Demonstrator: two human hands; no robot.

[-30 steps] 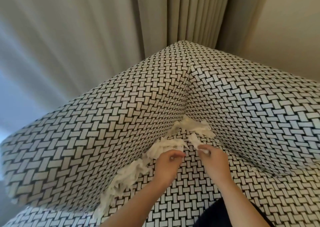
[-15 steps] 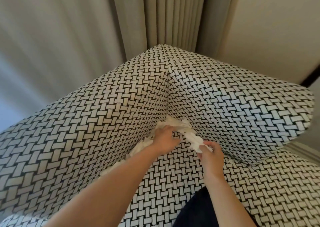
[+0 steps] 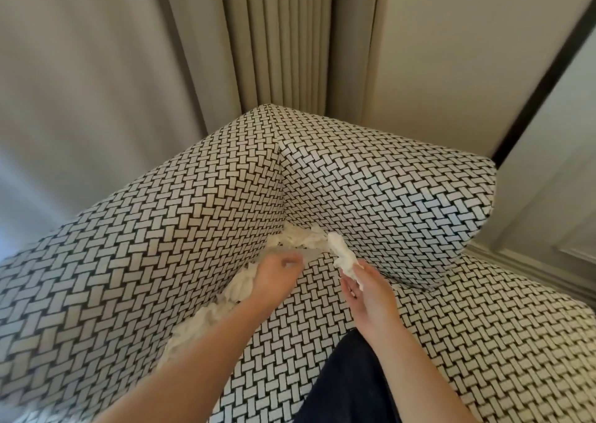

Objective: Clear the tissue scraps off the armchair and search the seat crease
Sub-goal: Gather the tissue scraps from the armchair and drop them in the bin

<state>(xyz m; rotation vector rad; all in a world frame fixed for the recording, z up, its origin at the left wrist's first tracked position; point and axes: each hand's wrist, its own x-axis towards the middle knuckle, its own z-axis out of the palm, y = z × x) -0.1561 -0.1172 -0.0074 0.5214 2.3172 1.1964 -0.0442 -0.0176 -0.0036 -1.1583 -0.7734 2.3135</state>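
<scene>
The armchair (image 3: 200, 216) is covered in a black-and-white woven pattern. White tissue scraps (image 3: 300, 238) fill the seat crease from the back corner down along the left side (image 3: 206, 319). My left hand (image 3: 274, 277) is curled at the crease with its fingers among the scraps; a thin pale piece shows at its fingertips. My right hand (image 3: 367, 290) pinches a long white tissue strip (image 3: 342, 255) that still reaches up into the corner pile.
Beige curtains (image 3: 283, 51) hang behind the chair's back corner. A pale wall and a dark-framed panel (image 3: 548, 77) stand at the right. My dark-trousered knee (image 3: 348, 384) rests on the seat cushion (image 3: 483, 342) at the bottom.
The view swung so the chair corner sits more to the left. My right hand has pulled the tissue strip back from the corner; my left hand slid slightly back along the crease.
</scene>
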